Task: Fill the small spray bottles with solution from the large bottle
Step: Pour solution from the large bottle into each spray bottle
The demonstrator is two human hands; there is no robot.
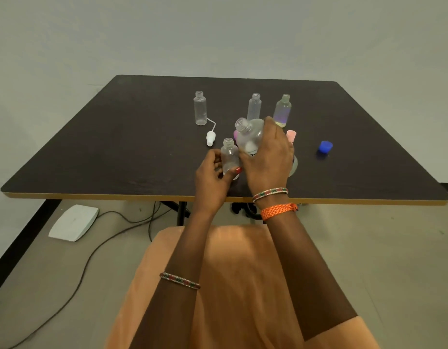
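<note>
- I count four small bottles, all uncapped: one held (229,157), three standing farther back at left (200,108), middle (254,107) and right (282,111).
- My left hand (213,177) has its fingers curled round the near small bottle, upright on the desk (117,137).
- My right hand (267,157) grips one large bottle (249,136), tilted, mouth open, just above the small bottle.
- One white spray cap (210,137), one blue cap (325,146), one pink cap (291,135) lie loose.
</note>
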